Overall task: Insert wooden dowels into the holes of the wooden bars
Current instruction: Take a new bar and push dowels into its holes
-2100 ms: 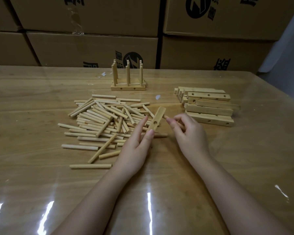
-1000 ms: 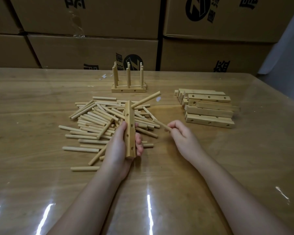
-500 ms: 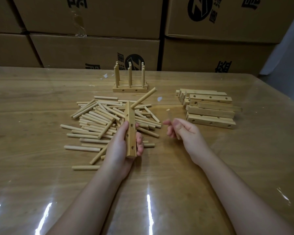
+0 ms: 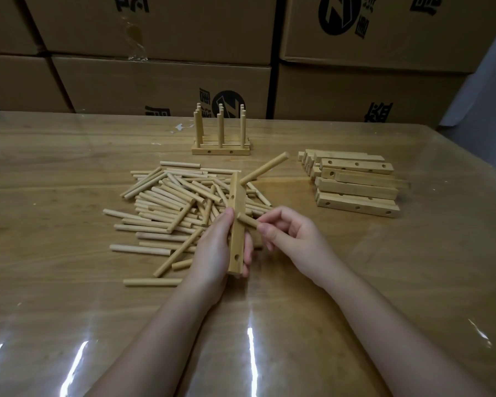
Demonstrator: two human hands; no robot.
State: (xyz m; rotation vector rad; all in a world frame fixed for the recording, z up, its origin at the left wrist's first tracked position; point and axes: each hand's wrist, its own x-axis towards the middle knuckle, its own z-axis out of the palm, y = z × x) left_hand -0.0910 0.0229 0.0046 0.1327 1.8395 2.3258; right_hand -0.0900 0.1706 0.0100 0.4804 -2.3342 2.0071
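Bar (image 4: 239,207) held lengthwise above the table (image 4: 384,267), the left hand (image 4: 212,253) curled round its near half; one dowel (image 4: 265,168) already sticks out of its far hole. Just right of it, the right hand (image 4: 292,239) pinches a second dowel (image 4: 248,221) between thumb and forefinger, its tip touching the bar's middle. Loose dowels (image 4: 169,202) lie left, spare bars (image 4: 355,181) right.

Curled left grip (image 4: 216,249), curled right grip (image 4: 296,239)
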